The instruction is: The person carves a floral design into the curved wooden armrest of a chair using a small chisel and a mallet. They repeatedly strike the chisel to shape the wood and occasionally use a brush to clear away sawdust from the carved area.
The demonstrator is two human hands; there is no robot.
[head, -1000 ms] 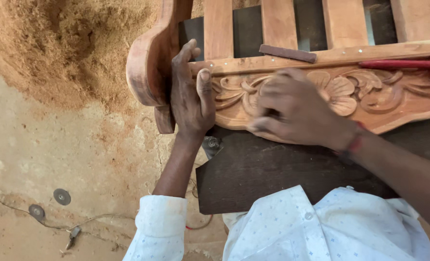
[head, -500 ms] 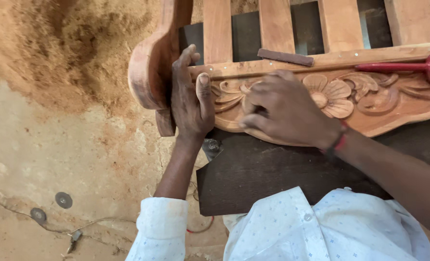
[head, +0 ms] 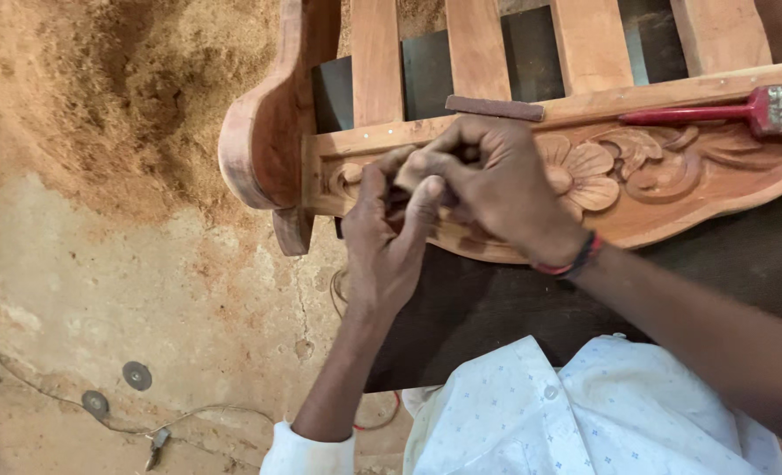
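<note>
Carved wooden panel (head: 637,189) lying flat on dark tabletop (head: 496,299), flower and scrolls at right looking fully cut, left end under work, so probably late-stage finishing. Left hand (head: 387,242) and right hand (head: 496,185) bunched together on panel's left part, fingertips pinched around something small, can't tell what. Red-handled brush (head: 716,110) resting on top rail, well apart. Sawdust pile (head: 118,97) on floor at left.

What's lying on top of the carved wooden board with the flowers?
On the carved board lie a red-handled brush and a small dark block. Both hands, the left hand and the right hand, press on it, hiding the carving beneath them.
</note>
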